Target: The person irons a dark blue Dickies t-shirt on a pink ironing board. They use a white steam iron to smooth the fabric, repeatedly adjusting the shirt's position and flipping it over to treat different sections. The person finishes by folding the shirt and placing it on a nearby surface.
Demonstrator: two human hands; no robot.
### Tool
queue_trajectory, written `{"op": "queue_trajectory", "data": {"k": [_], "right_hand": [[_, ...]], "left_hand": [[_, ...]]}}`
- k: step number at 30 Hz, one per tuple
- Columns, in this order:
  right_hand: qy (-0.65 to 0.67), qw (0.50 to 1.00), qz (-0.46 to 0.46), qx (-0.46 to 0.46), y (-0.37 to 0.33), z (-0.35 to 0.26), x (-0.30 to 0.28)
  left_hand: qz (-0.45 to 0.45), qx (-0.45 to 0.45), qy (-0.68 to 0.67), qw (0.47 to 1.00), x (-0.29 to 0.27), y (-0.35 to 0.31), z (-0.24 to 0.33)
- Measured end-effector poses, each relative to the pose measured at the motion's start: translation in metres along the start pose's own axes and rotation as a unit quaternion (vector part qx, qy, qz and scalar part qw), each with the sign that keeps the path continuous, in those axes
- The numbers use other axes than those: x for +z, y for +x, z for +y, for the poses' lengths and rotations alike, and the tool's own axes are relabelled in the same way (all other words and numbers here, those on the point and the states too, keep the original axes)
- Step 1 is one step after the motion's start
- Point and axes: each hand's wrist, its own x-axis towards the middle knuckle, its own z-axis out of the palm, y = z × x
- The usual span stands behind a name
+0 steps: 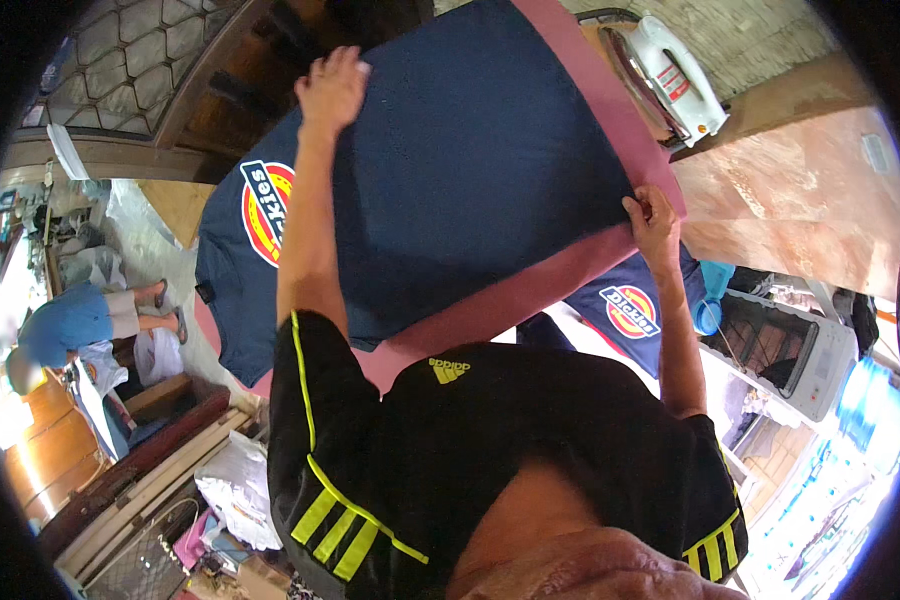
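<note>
A dark navy T-shirt (470,160) lies spread over a maroon padded ironing surface (530,300). A round red, yellow and white printed badge (267,210) shows on the part that hangs over the left edge. My left hand (332,88) presses flat on the shirt's far left part, fingers apart. My right hand (652,218) pinches the shirt's edge at the right side of the padding. My black shirt with yellow-green stripes (450,460) fills the lower middle.
A white electric iron (670,75) rests at the far right end of the padding. A second navy shirt with the same kind of badge (625,308) hangs below my right hand. A white wire basket (790,345) stands right; a person in blue (70,325) bends at left.
</note>
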Motion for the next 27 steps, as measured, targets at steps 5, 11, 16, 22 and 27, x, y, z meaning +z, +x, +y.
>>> {"op": "queue_trajectory", "data": {"k": [5, 11, 16, 22, 27], "right_hand": [[-0.004, 0.999, -0.03, 0.016, -0.002, -0.005, -0.01], [0.015, 0.997, -0.068, 0.029, 0.006, -0.009, -0.015], [0.005, 0.994, -0.09, 0.053, 0.006, -0.005, -0.017], [-0.003, 0.997, -0.078, 0.022, 0.005, -0.008, -0.021], [0.029, 0.994, -0.087, 0.06, 0.008, -0.008, -0.018]], "left_hand": [[0.096, 0.046, -0.278, 0.955, -0.049, -0.001, -0.015], [0.064, 0.06, -0.253, 0.964, -0.049, -0.052, 0.037], [0.059, 0.065, -0.195, 0.977, -0.044, -0.046, 0.043], [0.082, 0.059, -0.242, 0.965, -0.029, 0.024, 0.016], [0.08, 0.068, -0.098, 0.99, -0.015, 0.154, 0.024]]}}
